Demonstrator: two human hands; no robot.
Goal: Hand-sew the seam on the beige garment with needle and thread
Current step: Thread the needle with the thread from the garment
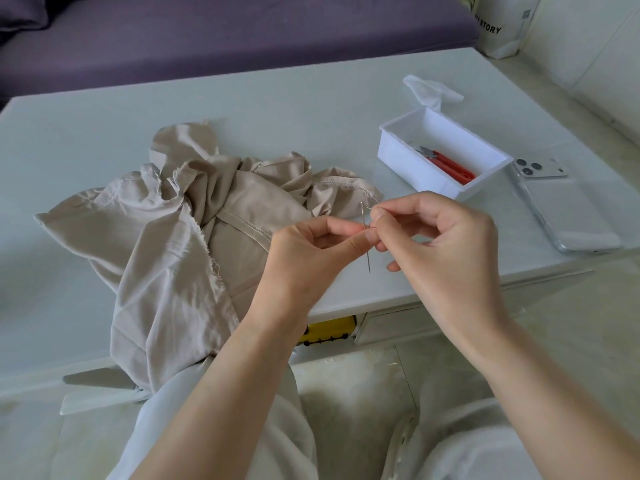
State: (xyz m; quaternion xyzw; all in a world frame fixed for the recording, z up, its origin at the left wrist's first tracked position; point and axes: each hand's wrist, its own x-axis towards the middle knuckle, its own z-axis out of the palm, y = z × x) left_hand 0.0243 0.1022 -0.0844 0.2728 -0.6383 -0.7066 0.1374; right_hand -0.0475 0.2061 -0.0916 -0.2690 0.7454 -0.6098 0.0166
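Beige garment [180,237] lies unsewn, threading apparently underway: left hand [311,258] pinches the needle [367,258], right hand [446,251] pinches thread [371,208] beside its eye.

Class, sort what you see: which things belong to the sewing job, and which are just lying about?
For the job: needle, pinched in the left hand; thread, barely visible, pinched by the right hand at the needle's eye; garment; snips in the box.

Lying about: phone, tissue, bag.
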